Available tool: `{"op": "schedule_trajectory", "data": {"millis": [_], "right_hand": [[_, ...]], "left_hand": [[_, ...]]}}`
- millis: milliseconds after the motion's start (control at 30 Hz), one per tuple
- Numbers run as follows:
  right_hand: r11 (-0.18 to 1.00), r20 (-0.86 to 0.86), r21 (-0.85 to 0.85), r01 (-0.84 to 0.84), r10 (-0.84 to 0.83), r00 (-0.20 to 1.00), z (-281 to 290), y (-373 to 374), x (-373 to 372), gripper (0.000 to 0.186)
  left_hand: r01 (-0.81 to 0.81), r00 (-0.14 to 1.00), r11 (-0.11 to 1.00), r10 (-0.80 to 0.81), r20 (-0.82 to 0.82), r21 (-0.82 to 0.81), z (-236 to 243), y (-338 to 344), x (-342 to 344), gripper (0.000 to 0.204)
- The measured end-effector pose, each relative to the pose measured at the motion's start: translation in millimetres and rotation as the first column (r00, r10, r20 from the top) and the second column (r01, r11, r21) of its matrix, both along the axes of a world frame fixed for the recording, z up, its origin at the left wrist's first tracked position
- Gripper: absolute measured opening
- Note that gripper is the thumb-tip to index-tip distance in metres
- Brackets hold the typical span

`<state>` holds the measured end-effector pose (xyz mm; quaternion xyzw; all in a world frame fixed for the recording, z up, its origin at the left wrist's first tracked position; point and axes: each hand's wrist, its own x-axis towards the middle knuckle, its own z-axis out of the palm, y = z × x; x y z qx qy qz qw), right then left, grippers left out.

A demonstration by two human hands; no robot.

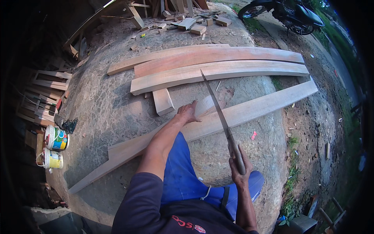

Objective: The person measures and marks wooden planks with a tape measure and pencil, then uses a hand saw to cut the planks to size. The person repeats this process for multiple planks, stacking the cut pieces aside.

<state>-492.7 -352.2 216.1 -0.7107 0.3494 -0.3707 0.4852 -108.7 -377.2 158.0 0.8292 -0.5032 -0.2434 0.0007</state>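
In my right hand (240, 168) is a handsaw (221, 112), its handle wrapped by my fingers. The narrow blade points up and away, crossing over a long pale plank (249, 111); whether its teeth touch the wood I cannot tell. My left hand (188, 112) lies on the plank's far edge, fingers spread, near a short wood block (205, 104) under the plank. Another wood block (163, 101) sticks out from beneath a long board (218, 72) farther off. Behind that board lie a reddish board (218, 57) and a third board (167, 55).
Two paint buckets (57, 137) (52, 158) stand at the left beside wooden frames (44, 93). Wood offcuts (198, 29) litter the far ground. A motorcycle (286, 15) is parked at the far right. Concrete ground (97, 101) meets a dirt strip (311, 128) on the right.
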Motion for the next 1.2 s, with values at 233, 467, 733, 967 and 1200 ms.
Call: {"op": "schedule_trajectory", "data": {"millis": [233,467,733,967,1200], "right_hand": [[0.999,-0.003,-0.036,-0.017,0.017,1.0,2.3,-1.6,-0.4,0.059],[0.996,-0.067,0.035,-0.081,0.083,0.994,8.0,-7.7,-2.5,0.061],[0.988,-0.123,0.1,-0.121,0.133,0.983,23.7,-8.6,-2.5,0.061],[0.983,-0.16,0.081,-0.163,0.174,0.972,48.6,-7.0,-9.8,0.06],[0.986,-0.151,0.041,-0.163,0.167,0.974,22.9,-2.7,-22.8,0.061]], "left_hand": [[0.062,0.961,0.998,-0.069,-0.268,-0.033,0.8,1.2,36.8,0.106],[-0.092,0.873,0.994,0.105,-0.476,0.051,-32.9,15.6,16.1,0.124],[-0.403,0.84,0.915,0.372,-0.394,0.006,-10.5,22.8,-27.1,0.096],[-0.358,0.922,0.933,0.348,-0.168,-0.031,10.5,15.1,-56.7,0.079],[-0.235,0.971,0.971,0.232,-0.057,-0.042,-28.9,19.8,-55.2,0.063]]}}
